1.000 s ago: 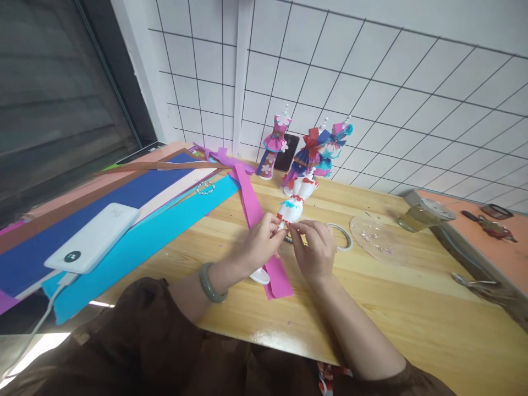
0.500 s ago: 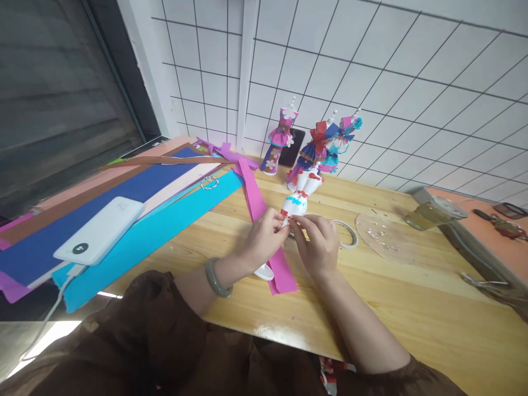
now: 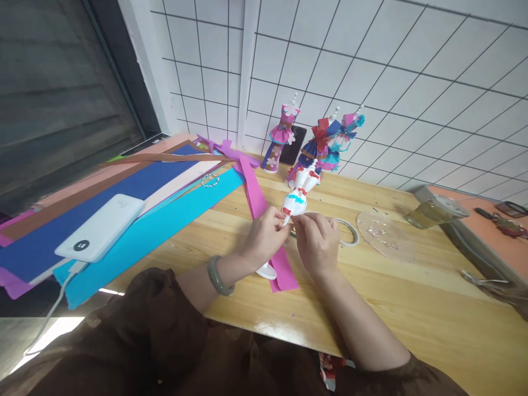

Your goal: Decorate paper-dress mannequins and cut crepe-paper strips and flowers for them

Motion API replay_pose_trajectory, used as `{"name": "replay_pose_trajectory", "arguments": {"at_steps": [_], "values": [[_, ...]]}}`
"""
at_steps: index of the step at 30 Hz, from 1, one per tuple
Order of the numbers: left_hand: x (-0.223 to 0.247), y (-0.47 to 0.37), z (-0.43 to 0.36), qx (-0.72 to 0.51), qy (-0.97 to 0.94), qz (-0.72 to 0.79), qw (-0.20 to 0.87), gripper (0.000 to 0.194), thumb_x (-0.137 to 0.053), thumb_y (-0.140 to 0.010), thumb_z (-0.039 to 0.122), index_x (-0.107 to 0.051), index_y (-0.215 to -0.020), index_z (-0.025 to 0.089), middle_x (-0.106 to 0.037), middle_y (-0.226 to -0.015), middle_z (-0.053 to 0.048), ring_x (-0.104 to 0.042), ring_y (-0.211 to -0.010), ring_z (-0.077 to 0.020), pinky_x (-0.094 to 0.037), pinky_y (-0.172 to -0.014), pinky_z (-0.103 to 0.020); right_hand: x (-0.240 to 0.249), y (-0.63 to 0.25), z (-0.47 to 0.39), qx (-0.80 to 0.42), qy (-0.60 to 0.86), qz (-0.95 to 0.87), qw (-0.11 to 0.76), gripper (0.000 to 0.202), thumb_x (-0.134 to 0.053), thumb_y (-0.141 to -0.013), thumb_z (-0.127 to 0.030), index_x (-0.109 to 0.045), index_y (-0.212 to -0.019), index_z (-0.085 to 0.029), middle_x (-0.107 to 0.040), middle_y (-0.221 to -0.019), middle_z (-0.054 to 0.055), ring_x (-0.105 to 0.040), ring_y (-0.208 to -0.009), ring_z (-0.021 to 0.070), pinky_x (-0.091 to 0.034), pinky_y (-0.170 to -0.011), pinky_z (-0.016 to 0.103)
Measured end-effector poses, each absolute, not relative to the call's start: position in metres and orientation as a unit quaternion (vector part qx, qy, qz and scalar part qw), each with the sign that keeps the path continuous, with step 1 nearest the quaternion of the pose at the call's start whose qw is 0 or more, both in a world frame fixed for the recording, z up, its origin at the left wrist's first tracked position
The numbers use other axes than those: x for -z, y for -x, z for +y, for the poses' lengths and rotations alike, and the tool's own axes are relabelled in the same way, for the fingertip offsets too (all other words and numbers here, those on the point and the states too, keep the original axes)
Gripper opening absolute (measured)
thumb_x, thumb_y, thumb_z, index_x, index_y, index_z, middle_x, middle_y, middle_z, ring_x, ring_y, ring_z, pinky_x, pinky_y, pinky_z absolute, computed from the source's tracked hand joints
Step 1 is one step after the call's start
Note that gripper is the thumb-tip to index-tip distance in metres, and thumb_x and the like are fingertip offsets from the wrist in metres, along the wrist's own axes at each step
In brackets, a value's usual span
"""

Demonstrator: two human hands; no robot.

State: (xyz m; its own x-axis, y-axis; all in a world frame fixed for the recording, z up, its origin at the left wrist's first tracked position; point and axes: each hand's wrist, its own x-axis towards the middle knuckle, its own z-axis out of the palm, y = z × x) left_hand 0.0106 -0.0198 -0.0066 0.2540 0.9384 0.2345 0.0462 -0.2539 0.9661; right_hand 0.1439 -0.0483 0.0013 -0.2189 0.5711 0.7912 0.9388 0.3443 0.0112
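Note:
A small white mannequin with red and light-blue trim tilts away from me over the table. My left hand is closed, pinching its lower edge by the thin stem. Its round white base shows below my left wrist. My right hand is closed too, with thumb and fingertips pressed at the mannequin's lower right edge; whatever small piece lies in them is hidden. A magenta crepe paper strip runs under my hands. Just right of my right hand lies a roll of white tape.
Several dressed mannequins stand at the back by a dark phone. Left are coloured paper sheets, a white power bank and a beaded bracelet. Right are a clear dish of beads, a glass jar and keys.
The mannequin's top has shifted slightly left and it tips a little differently. My right fingers have curled in closer at its lower edge. My left hand keeps its pinch.

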Motion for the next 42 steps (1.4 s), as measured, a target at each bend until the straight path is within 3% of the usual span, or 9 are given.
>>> {"name": "replay_pose_trajectory", "arguments": {"at_steps": [8,15,24,32,42], "values": [[0.0045,-0.0101,-0.0197,-0.463,-0.63,0.399,0.48,0.014,-0.056,-0.075,0.028,-0.044,-0.078,0.021,-0.06,-0.061,0.002,-0.059,-0.054,-0.0129,-0.039,-0.047,-0.021,-0.0015,-0.1398,-0.0478,0.224,0.509,-0.742,0.375,0.01,-0.049,-0.085,-0.017,-0.053,-0.093,-0.019,-0.064,-0.086,0.005,-0.057,-0.08,0.0152,-0.032,-0.068,0.03],[0.0073,-0.0085,-0.0191,-0.448,-0.679,0.409,0.414,0.013,-0.055,-0.077,0.029,-0.044,-0.079,0.021,-0.06,-0.061,0.002,-0.058,-0.056,-0.013,-0.036,-0.049,-0.021,-0.0034,-0.1407,-0.0484,0.241,0.518,-0.743,0.347,0.01,-0.049,-0.085,-0.019,-0.056,-0.093,-0.02,-0.063,-0.085,0.004,-0.056,-0.078,0.0145,-0.029,-0.065,0.03],[0.0064,-0.0101,-0.0203,-0.45,-0.678,0.407,0.414,0.011,-0.054,-0.077,0.025,-0.045,-0.08,0.02,-0.061,-0.06,0.002,-0.058,-0.055,-0.0122,-0.038,-0.051,-0.021,-0.0023,-0.1389,-0.0466,0.276,0.535,-0.743,0.293,0.009,-0.047,-0.084,-0.017,-0.054,-0.089,-0.016,-0.059,-0.083,0.008,-0.05,-0.077,0.0195,-0.031,-0.065,0.032],[0.009,-0.0092,-0.0136,-0.47,-0.641,0.416,0.441,0.015,-0.057,-0.075,0.029,-0.045,-0.079,0.02,-0.061,-0.061,0.002,-0.059,-0.054,-0.0118,-0.037,-0.047,-0.02,-0.0013,-0.1411,-0.0489,0.2,0.478,-0.759,0.395,0.018,-0.051,-0.084,-0.015,-0.055,-0.101,-0.02,-0.063,-0.091,0.006,-0.056,-0.084,0.0157,-0.037,-0.073,0.03],[0.0071,-0.0087,-0.0187,-0.444,-0.689,0.42,0.389,0.012,-0.053,-0.078,0.029,-0.045,-0.078,0.02,-0.059,-0.06,0.002,-0.056,-0.054,-0.0113,-0.032,-0.047,-0.02,-0.0021,-0.1425,-0.048,0.242,0.521,-0.741,0.348,0.009,-0.051,-0.084,-0.021,-0.058,-0.09,-0.02,-0.062,-0.085,0.005,-0.053,-0.08,0.0168,-0.034,-0.068,0.03]]}}
